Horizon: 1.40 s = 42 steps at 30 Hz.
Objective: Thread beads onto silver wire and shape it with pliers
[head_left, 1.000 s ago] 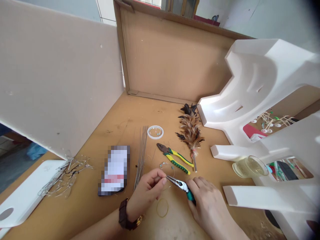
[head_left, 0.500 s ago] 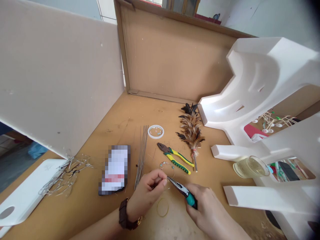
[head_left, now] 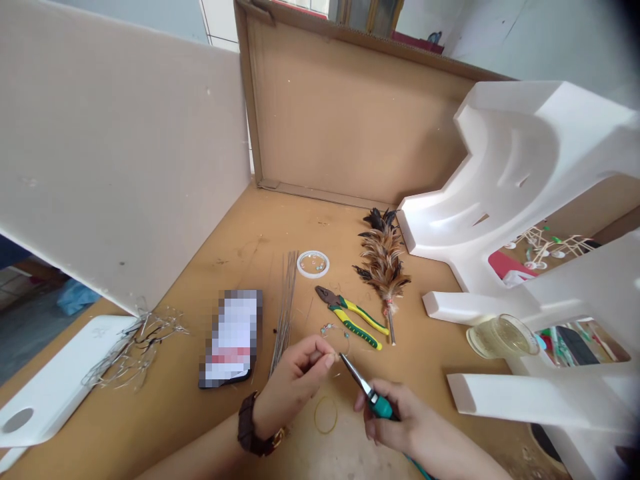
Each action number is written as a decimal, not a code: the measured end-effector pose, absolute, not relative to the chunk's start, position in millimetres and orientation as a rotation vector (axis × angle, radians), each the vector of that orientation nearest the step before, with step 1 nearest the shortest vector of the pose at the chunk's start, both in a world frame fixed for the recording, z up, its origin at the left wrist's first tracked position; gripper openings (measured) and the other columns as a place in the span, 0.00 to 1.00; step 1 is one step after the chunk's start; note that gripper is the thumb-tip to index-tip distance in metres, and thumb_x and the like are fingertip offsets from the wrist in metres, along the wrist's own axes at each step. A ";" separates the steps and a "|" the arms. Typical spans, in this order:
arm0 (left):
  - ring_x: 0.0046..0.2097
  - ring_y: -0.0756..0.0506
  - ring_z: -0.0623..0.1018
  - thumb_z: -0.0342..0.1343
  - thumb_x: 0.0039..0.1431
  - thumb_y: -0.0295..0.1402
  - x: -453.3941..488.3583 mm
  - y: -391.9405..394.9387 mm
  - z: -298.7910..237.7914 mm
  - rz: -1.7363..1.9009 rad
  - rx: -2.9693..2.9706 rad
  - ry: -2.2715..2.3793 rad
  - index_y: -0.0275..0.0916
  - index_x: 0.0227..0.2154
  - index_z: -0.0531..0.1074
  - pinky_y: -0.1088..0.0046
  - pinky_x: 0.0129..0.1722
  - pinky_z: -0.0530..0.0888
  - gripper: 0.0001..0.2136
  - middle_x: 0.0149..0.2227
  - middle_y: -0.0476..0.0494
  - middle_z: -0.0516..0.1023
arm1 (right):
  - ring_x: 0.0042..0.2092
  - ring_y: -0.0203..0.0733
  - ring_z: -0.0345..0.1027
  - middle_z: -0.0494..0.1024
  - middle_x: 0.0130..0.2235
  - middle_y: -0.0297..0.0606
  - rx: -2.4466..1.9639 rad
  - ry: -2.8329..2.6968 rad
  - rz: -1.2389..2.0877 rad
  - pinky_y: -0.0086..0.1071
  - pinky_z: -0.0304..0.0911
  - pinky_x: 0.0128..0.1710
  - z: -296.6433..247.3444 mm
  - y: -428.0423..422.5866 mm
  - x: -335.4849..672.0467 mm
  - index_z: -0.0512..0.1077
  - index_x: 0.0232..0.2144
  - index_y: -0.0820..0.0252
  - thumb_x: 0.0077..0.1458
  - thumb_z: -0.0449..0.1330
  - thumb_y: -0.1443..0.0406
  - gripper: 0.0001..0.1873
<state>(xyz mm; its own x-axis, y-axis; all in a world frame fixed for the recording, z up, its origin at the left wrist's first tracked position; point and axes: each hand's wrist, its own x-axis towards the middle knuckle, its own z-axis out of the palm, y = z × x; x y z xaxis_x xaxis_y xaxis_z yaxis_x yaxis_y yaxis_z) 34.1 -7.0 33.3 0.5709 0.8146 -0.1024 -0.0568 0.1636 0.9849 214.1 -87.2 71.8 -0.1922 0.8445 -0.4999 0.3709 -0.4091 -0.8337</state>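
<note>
My left hand (head_left: 303, 367), with a dark brown strap on its wrist, pinches the end of a thin beaded wire (head_left: 334, 329). The wire curves away beyond the fingertips, carrying several small pale and bluish beads. In my right hand (head_left: 403, 413) are needle-nose pliers (head_left: 371, 390) with teal grips. Their narrow tip points at the left fingertips, close to the pinched wire end. Whether the jaws touch the wire is too fine to tell. Just beyond the hands lie combination pliers (head_left: 353, 317) with yellow and green handles.
Around the hands lie a yellowish ring (head_left: 325, 415), straight wires (head_left: 285, 303), a round lid (head_left: 313, 276) with beads, and a blurred phone (head_left: 233, 333). Tangled wire (head_left: 130, 353) overlaps a white board (head_left: 55, 380) at left. A feather duster (head_left: 383, 257), glass jar (head_left: 500, 335) and white moulded piece (head_left: 510, 160) are rightward.
My right hand has shifted slightly right and its grip on the pliers has loosened. The plier tip has drawn a little away from the left fingertips. The left hand barely moved.
</note>
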 end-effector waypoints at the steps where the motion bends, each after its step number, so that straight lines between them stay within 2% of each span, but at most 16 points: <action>1: 0.19 0.55 0.52 0.50 0.54 0.43 34.1 -6.6 33.3 0.710 1.253 0.757 0.37 0.25 0.62 0.80 0.18 0.51 0.13 0.17 0.58 0.52 | 0.26 0.32 0.57 0.64 0.23 0.27 -1.698 -1.436 1.600 0.24 0.53 0.27 71.4 -88.0 213.8 0.68 0.33 0.60 0.45 0.54 0.70 0.10; 6: 0.20 0.55 0.52 0.50 0.54 0.41 34.8 -7.1 31.8 0.702 1.292 0.746 0.37 0.24 0.62 0.80 0.19 0.51 0.12 0.18 0.57 0.52 | 0.24 0.31 0.52 0.61 0.22 0.26 -1.760 -1.528 1.463 0.24 0.51 0.25 70.3 -88.8 208.7 0.68 0.33 0.60 0.45 0.54 0.71 0.09; 9: 0.21 0.55 0.52 0.50 0.54 0.38 35.0 -8.2 30.3 0.705 1.319 0.736 0.37 0.24 0.62 0.80 0.20 0.52 0.10 0.19 0.57 0.53 | 0.25 0.31 0.53 0.62 0.22 0.27 -1.788 -1.539 1.415 0.24 0.52 0.25 69.4 -89.6 207.2 0.68 0.32 0.60 0.45 0.53 0.71 0.09; 14: 0.23 0.53 0.55 0.49 0.55 0.35 34.3 -7.9 26.5 0.720 1.383 0.742 0.37 0.24 0.63 0.78 0.22 0.55 0.08 0.20 0.55 0.55 | 0.22 0.31 0.57 0.65 0.21 0.28 -1.727 -1.368 1.618 0.24 0.54 0.23 62.3 -94.3 207.8 0.67 0.34 0.60 0.47 0.50 0.70 0.10; 17: 0.23 0.53 0.54 0.49 0.55 0.37 35.0 -7.1 25.8 0.711 1.371 0.756 0.37 0.24 0.63 0.79 0.22 0.54 0.09 0.20 0.55 0.54 | 0.21 0.31 0.55 0.64 0.20 0.27 -1.746 -1.341 1.621 0.24 0.53 0.22 60.9 -94.8 205.1 0.66 0.33 0.60 0.48 0.50 0.70 0.09; 24: 0.20 0.54 0.52 0.49 0.56 0.39 35.0 -7.2 27.8 0.706 1.308 0.745 0.37 0.26 0.62 0.80 0.19 0.51 0.10 0.19 0.57 0.53 | 0.28 0.35 0.62 0.68 0.25 0.30 -1.950 -1.715 1.080 0.26 0.54 0.29 70.9 -91.1 196.8 0.66 0.28 0.58 0.48 0.50 0.70 0.06; 28: 0.20 0.55 0.52 0.48 0.57 0.38 33.7 -9.1 27.2 0.715 1.339 0.712 0.37 0.26 0.62 0.80 0.18 0.51 0.10 0.18 0.57 0.52 | 0.25 0.35 0.59 0.66 0.23 0.30 -2.014 -1.858 0.915 0.26 0.50 0.26 71.2 -93.6 196.6 0.62 0.25 0.57 0.46 0.49 0.72 0.06; 33: 0.19 0.55 0.52 0.47 0.58 0.38 33.9 -9.7 24.3 0.711 1.354 0.680 0.38 0.27 0.62 0.81 0.18 0.52 0.10 0.18 0.58 0.52 | 0.25 0.37 0.59 0.67 0.24 0.31 -2.038 -1.918 0.758 0.27 0.48 0.26 67.1 -97.5 197.0 0.61 0.26 0.56 0.43 0.50 0.73 0.07; 37: 0.20 0.55 0.54 0.48 0.57 0.37 34.2 -10.3 21.5 0.723 1.377 0.709 0.37 0.27 0.63 0.80 0.19 0.53 0.09 0.18 0.57 0.54 | 0.24 0.35 0.57 0.65 0.22 0.29 -1.970 -1.852 0.900 0.26 0.49 0.26 67.0 -95.1 200.8 0.62 0.25 0.57 0.45 0.50 0.72 0.06; 42: 0.21 0.54 0.59 0.47 0.58 0.38 34.0 -10.2 23.8 0.700 1.385 0.693 0.36 0.28 0.64 0.80 0.21 0.58 0.10 0.19 0.55 0.58 | 0.24 0.33 0.58 0.65 0.22 0.28 -1.757 -1.576 1.402 0.24 0.53 0.25 63.1 -92.7 206.5 0.67 0.32 0.59 0.45 0.50 0.72 0.11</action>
